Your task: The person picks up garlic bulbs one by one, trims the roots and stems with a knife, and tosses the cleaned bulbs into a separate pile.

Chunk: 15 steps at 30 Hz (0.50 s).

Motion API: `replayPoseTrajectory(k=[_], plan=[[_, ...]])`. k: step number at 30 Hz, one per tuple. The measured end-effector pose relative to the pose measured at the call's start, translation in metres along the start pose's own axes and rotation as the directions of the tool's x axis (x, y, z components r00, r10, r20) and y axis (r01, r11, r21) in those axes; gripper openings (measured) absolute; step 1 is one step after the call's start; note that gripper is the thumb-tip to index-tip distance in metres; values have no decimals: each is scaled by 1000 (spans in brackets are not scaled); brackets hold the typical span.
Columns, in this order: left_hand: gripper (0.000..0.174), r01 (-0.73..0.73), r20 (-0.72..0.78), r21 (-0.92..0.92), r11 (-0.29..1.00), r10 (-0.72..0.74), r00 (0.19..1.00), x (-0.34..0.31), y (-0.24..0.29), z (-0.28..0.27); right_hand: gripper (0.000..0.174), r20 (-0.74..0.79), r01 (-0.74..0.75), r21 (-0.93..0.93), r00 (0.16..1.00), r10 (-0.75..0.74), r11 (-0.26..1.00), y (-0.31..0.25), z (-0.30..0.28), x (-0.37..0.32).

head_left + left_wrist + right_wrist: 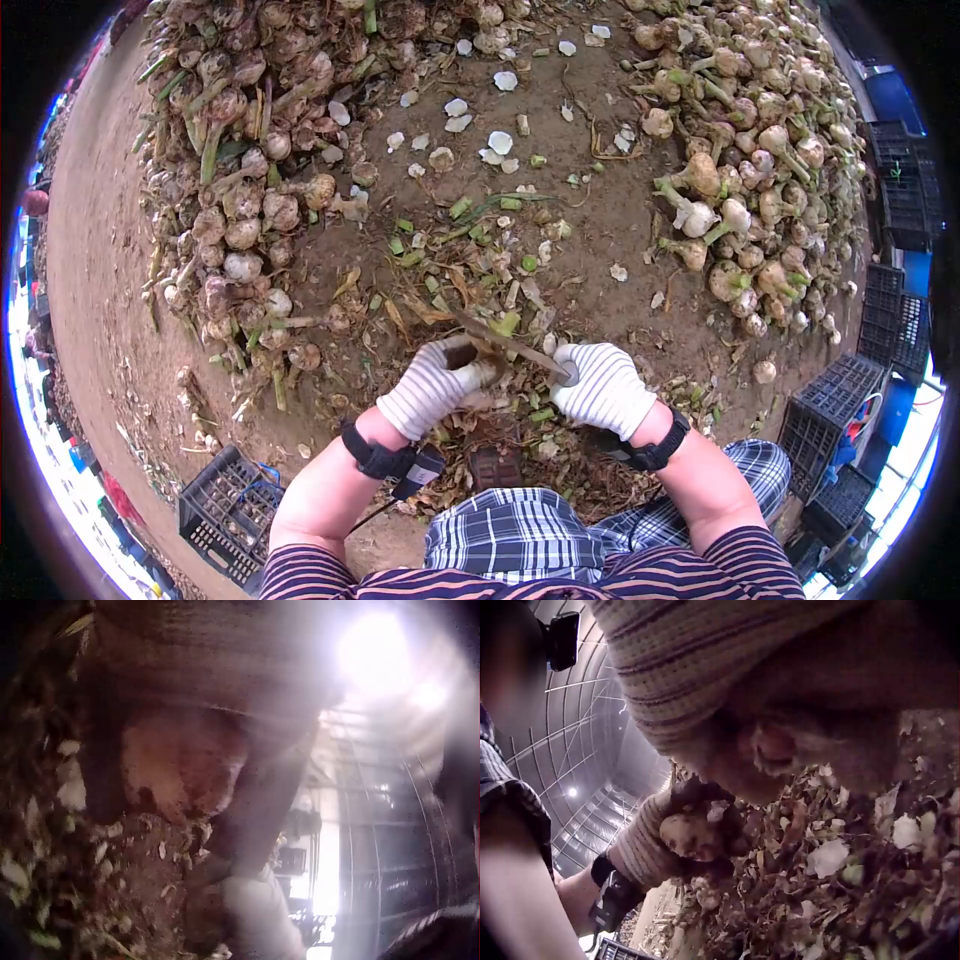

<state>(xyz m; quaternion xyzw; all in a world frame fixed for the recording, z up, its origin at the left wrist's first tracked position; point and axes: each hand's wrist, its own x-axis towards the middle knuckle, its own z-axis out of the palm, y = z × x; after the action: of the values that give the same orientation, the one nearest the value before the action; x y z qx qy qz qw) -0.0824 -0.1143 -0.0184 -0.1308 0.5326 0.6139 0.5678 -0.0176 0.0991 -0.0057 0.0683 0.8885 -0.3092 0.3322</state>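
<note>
In the head view, the gloved left hand (pixel 436 385) is curled round a garlic bulb, mostly hidden by the fingers; the right wrist view shows the bulb (pixel 690 837) in that hand. The gloved right hand (pixel 605 388) grips the end of a long knife (pixel 510 343), whose blade reaches left across the top of the left hand, beside a green stem (pixel 506 324). The left wrist view is dark and glary, and the held things are unclear there.
Heaps of garlic bulbs lie on the left (pixel 242 235) and right (pixel 775 160). Cut stems and peelings (pixel 480 250) cover the ground between them. Black crates stand at lower left (pixel 225 500) and on the right (pixel 835 395).
</note>
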Motion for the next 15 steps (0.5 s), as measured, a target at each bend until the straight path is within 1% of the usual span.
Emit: replayPoseTrajectory(k=[1, 2, 3, 4, 5, 6, 7, 8, 9, 10, 11, 12, 13, 14, 15], plan=[[24, -164, -141, 68, 984, 172, 975, 0, -2, 1, 25, 35, -10, -51, 999, 12, 999, 1, -2, -1], [17, -211, -167, 173, 962, 239, 957, -4, 0, -2, 25, 37, -55, 8, 998, 55, 998, 7, -2, -4], [17, -208, -169, 174, 963, 237, 957, -4, -2, -4, 26, 101, -161, -91, 980, 170, 983, 8, -8, -4], [14, -351, -208, 148, 924, 376, 903, -3, -5, -8, 27, 135, -222, -166, 960, 246, 961, 28, 1, -3], [11, -489, -253, 130, 862, 506, 824, -4, -5, -12, 29, 162, -274, -243, 934, 318, 930, 51, 15, -2], [12, -434, -301, 172, 884, 467, 832, -2, 10, -15, 30, 125, -270, -216, 946, 300, 938, 61, 21, -3], [22, -457, -354, -59, 888, 409, 841, -6, 36, 8, 32, 105, -263, -183, 953, 285, 947, 65, 31, -3], [39, -524, -128, -269, 808, 510, 851, -3, 47, 19, 29, 81, -312, -100, 944, 321, 945, 64, 42, 6], [63, -492, 83, -292, 820, 535, 841, -2, 58, 31, 29, 86, -287, -98, 951, 295, 953, 60, 48, 16], [78, -607, 150, -227, 761, 643, 751, -5, 68, 46, 26, -19, -165, 175, 985, 171, 971, 57, 51, 21], [87, -632, 200, -337, 698, 709, 677, -11, 73, 52, 22, -146, -15, 421, 986, 84, 907, 58, 54, 22], [86, -767, 162, 169, 619, 750, 641, -13, 76, 33, 16, -97, -48, 521, 989, 115, 852, 65, 54, 27], [86, -678, 159, 633, 373, 794, 586, -13, 78, 0, 15, -153, -165, 371, 960, 235, 914, 39, 26, 16], [81, -251, 28, 954, 163, 786, 618, -7, 71, -29, 14, -157, -186, 422, 949, 274, 887, 39, 17, 10], [79, 225, -210, 971, 78, 722, 659, -1, 49, -61, 13, -151, -211, 473, 937, 315, 855, 47, 15, 3]])
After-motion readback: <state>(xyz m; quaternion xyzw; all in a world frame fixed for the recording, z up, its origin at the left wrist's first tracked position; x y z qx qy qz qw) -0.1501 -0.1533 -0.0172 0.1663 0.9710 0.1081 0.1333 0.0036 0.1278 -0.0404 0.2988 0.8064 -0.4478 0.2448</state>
